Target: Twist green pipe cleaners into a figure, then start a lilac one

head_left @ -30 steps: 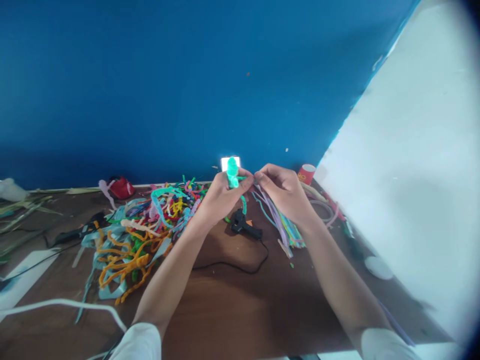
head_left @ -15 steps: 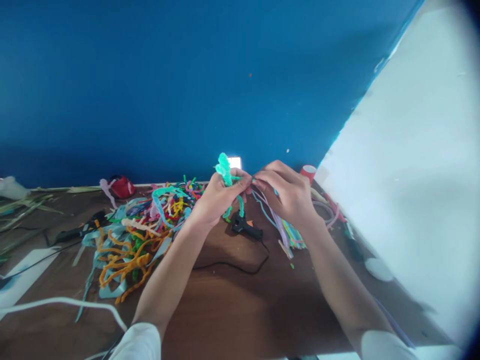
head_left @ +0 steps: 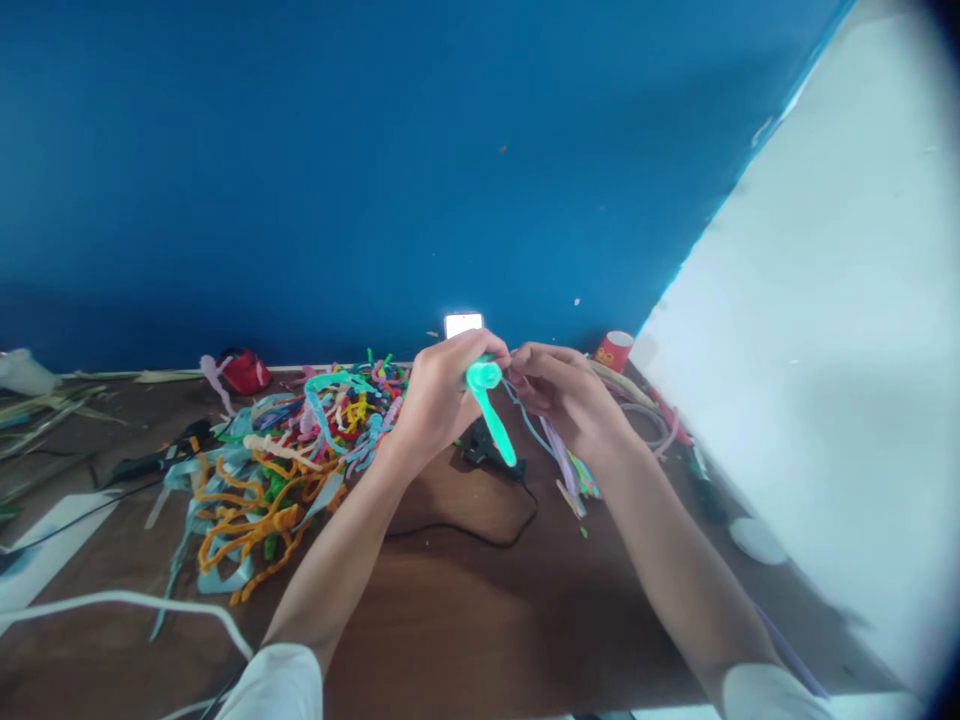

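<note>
My left hand is closed around a bright green pipe cleaner. Its coiled end faces me, and a straight length hangs down toward the table. Close on the right, my right hand has its fingers pinched together, its fingertips meeting those of the left; whatever lies between them is hidden. Below both hands, a black glue gun rests on the table, partly covered by the green pipe cleaner and the left hand.
A tangled heap of colourful pipe cleaners covers the left of the brown table. Lilac strips lie under my right hand. A lit phone leans on the blue wall, with a red paper cup to its right.
My left hand has turned over, so the green pipe cleaner's coiled part, upright before, now points at me with a length hanging down. My right hand has shifted slightly lower.
</note>
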Demonstrator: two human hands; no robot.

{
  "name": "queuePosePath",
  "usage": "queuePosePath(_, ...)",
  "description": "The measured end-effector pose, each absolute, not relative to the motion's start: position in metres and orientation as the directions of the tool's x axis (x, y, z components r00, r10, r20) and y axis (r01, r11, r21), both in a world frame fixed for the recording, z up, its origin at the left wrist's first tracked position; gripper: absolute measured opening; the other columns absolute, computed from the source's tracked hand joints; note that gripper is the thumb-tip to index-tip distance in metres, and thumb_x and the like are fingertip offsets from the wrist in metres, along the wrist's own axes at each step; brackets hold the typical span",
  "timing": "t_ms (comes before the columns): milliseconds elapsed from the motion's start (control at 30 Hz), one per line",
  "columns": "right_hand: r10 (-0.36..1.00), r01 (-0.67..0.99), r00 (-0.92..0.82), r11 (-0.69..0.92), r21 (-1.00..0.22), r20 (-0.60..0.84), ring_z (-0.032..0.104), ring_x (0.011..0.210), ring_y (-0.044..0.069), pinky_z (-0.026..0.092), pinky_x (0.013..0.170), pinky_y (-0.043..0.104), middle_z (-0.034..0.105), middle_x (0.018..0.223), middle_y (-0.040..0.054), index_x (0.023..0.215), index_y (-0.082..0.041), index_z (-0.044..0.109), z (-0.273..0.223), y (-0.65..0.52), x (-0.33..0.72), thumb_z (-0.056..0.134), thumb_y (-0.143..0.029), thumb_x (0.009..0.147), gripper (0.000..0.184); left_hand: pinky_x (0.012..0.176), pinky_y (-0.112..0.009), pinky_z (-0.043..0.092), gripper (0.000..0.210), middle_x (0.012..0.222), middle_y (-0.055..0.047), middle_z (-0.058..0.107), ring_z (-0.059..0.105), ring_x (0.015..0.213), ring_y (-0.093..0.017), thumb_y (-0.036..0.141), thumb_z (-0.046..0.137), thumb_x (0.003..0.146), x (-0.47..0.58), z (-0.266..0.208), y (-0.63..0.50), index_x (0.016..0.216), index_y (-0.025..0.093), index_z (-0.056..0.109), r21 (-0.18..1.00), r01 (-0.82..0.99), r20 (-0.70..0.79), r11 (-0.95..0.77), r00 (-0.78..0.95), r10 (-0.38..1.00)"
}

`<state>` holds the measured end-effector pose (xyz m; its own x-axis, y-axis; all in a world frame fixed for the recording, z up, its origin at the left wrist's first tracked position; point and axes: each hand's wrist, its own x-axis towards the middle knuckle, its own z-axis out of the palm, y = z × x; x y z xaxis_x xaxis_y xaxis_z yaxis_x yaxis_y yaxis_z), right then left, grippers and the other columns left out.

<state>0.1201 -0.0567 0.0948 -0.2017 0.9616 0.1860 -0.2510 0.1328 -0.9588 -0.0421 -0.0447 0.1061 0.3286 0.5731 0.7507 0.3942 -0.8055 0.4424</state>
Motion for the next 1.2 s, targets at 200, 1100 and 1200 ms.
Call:
queuePosePath(200,0.958,-0.026,-0.052,0.28,-0.96,0.281,0.032,0.052,0.009,0.021,0.048,0.026,0.045,0.061,-0.0032,0.066,-0.019,0.057,0.09,-0.048,0.123,0.061,-0.032,0.083,0.022,0.065,-0.025,0.038,0.023,0.083,-0.002,0.066,0.054,0.069,-0.013,0.005,0.048,0.079,-0.044,0.102,-0.039,0.092,0.02,0.062,0.407,0.523,0.685,-0.749,0.368,0.629)
queuePosePath(1100,0.856,0.664,-0.23,0.486,-0.568,0.463,0.063,0.075,0.017,0.037,0.066,0.027,0.072,0.086,0.0029,0.096,-0.02,0.068,0.109,-0.072,0.124,0.052,-0.02,0.092,0.016,0.07,-0.03,0.041,0.016,0.096,-0.007,0.063,0.059,0.086,-0.021,0.015,0.057,0.082,-0.039,0.095,-0.032,0.096,0.02,0.062,0.377,0.773,0.512,-0.51,0.285,0.81)
queuePosePath(1200,0.831,0.644,-0.208,0.514,-0.567,0.517,0.063,0.076,0.017,0.038,0.066,0.027,0.073,0.087,0.0017,0.092,-0.021,0.067,0.108,-0.068,0.131,0.053,-0.018,0.092,0.015,0.081,-0.033,0.045,0.014,0.106,-0.009,0.065,0.06,0.096,-0.023,0.025,0.061,0.085,-0.04,0.094,-0.032,0.098,0.019,0.062,0.432,0.709,0.516,-0.557,0.313,0.797)
